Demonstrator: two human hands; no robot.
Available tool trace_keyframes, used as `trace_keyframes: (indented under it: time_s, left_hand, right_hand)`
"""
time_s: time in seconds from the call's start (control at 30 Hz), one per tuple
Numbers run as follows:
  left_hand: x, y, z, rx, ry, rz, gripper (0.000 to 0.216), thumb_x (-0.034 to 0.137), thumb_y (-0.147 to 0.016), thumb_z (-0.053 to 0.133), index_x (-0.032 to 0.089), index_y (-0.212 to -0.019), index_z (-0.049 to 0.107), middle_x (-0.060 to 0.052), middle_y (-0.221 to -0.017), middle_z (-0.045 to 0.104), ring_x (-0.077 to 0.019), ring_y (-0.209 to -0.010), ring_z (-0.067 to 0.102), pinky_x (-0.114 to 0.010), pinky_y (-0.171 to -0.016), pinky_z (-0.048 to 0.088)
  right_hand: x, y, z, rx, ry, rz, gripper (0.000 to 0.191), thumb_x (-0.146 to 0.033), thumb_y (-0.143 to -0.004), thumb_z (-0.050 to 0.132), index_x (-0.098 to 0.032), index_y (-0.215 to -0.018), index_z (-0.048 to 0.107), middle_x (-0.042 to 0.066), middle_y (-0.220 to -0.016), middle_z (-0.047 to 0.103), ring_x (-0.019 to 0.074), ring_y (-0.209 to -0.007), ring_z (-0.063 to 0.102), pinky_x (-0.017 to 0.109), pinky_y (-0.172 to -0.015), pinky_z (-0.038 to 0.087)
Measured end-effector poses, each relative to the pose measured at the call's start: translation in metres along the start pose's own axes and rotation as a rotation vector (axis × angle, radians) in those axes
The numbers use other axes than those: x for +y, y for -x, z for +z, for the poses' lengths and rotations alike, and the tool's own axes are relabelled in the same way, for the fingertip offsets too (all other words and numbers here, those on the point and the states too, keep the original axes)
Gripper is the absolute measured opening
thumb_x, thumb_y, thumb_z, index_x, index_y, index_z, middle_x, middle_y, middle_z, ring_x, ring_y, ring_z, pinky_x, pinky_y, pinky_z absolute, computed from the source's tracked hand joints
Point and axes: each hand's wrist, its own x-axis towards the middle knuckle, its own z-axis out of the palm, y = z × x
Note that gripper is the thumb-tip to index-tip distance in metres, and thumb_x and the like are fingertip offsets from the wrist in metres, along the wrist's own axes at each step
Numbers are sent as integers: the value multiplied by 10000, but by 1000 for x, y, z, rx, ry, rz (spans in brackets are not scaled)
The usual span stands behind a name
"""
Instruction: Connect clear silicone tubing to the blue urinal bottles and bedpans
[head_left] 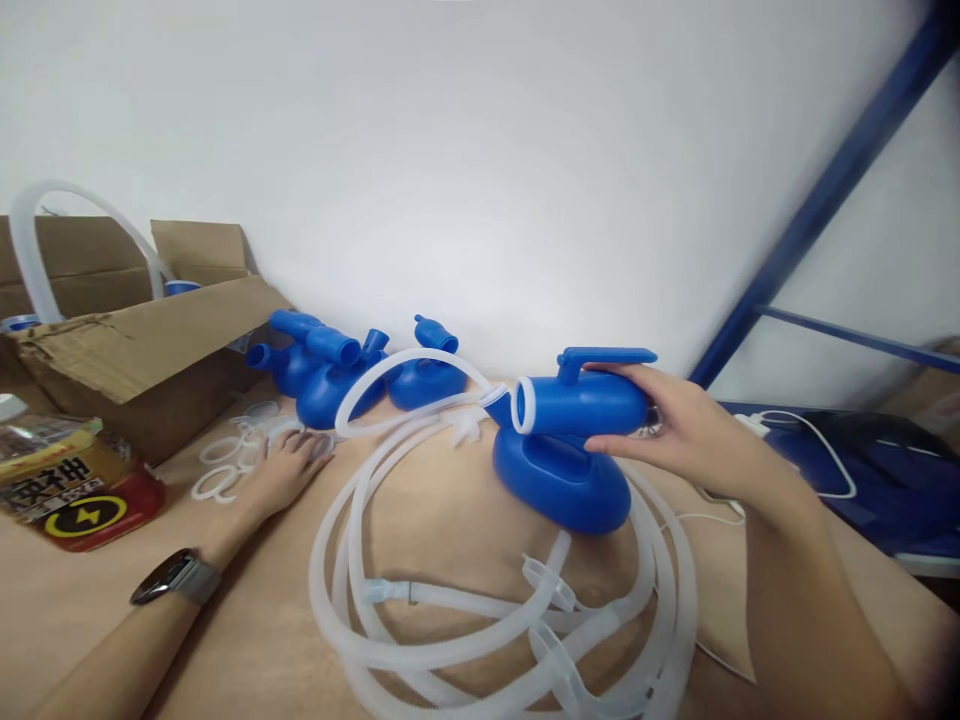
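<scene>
In my right hand (667,425) is a blue cylinder with a flat handle (592,400), its white-ringed mouth pointing left. The thumb is underneath and the fingers go over the top. Just below it sits a blue plastic urinal bottle (562,485); whether the two touch I cannot tell. A translucent hose (420,650) lies coiled around the bottle on the table. My left hand (289,470), with a watch on its wrist, rests with fingers stretched over clear plastic caps and rings (219,482). The fingertips partly cover these small parts.
Several more blue bottles (337,390) stand by the wall. At left are an open cardboard box (150,350) with a hose sticking out and a drink bottle with red liquid (82,490). A blue metal frame (825,190) rises at right, near a white cable (832,440).
</scene>
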Motion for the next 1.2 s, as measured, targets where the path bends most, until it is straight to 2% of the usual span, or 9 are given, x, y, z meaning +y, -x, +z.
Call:
trace_keyframes:
  time_s: [0.1, 0.27, 0.4, 0.47, 0.6, 0.7, 0.9, 1.07, 1.2]
  left_hand:
    - [0, -4, -10, 70, 4, 12, 622, 565, -883, 450, 152, -1305, 645, -207, -1241, 713, -441, -1263, 587, -690, -1148, 352]
    - [2, -10, -64, 488, 115, -172, 763, 636, -788, 643, 229, -1427, 548, -83, -1105, 672, -399, -1133, 644, -552, -923, 586]
    - [60, -1, -123, 736, 205, -97, 680, 677, -793, 707, 286, -1348, 679, -72, -1232, 638, -331, -1001, 703, -489, -769, 636]
    - [107, 4, -143, 803, 187, 173, 652, 579, -828, 777, 301, -1407, 661, -91, -1258, 664, -343, -1081, 689, -509, -828, 649]
    - [198, 3, -148, 759, 131, 783, 860, 219, -901, 802, 246, -1643, 368, -138, -1285, 712, -265, -1103, 729, -404, -967, 634]
    - [244, -8, -140, 778, 238, 1011, 909, 190, -882, 828, 145, -1642, 333, -172, -1244, 744, -296, -1182, 708, -429, -992, 631]
    - [278, -30, -140, 816, 575, 999, 736, 456, -845, 854, 220, -1479, 565, -118, -1157, 779, -278, -1071, 740, -450, -936, 637]
    - [270, -36, -129, 581, 848, 857, 669, 564, -873, 773, 257, -1449, 628, -147, -1199, 775, -278, -1018, 758, -354, -746, 633]
    - [261, -39, -124, 521, 832, 869, 671, 561, -887, 766, 244, -1459, 616, -149, -1203, 770, -272, -1033, 753, -335, -757, 615]
  right_hand:
    - [1, 1, -3, 52, 18, -83, 788, -748, -806, 746, -262, -1413, 625, 118, -1350, 697, 366, -1109, 712, 442, -803, 641]
    - [6, 3, -5, 104, 44, -128, 783, -744, -809, 752, -262, -1413, 623, 126, -1368, 684, 359, -1117, 713, 465, -817, 644]
    - [7, 2, -3, 148, 15, -112, 843, -755, -772, 775, -222, -1408, 624, 144, -1318, 712, 355, -1050, 736, 488, -821, 650]
    - [5, 1, -1, 168, 3, -134, 843, -746, -796, 759, -214, -1434, 611, 150, -1351, 705, 358, -1085, 736, 487, -862, 647]
    - [0, 2, 3, 188, 17, -215, 766, -725, -899, 663, -233, -1480, 579, 141, -1439, 669, 351, -1211, 707, 464, -950, 626]
    - [-4, 5, 4, 203, 69, -284, 724, -708, -924, 648, -240, -1473, 577, 141, -1416, 684, 342, -1210, 711, 468, -973, 616]
    - [-7, 10, 1, 312, 39, -393, 710, -707, -917, 666, -249, -1450, 560, 137, -1368, 700, 318, -1195, 719, 422, -955, 621]
    - [-5, 8, 9, 333, 70, -375, 742, -744, -866, 699, -278, -1428, 570, 122, -1318, 717, 325, -1127, 737, 432, -911, 631]
    - [-4, 4, 20, 313, 82, -366, 747, -706, -822, 777, -290, -1415, 590, 113, -1259, 713, 348, -1143, 714, 467, -930, 622]
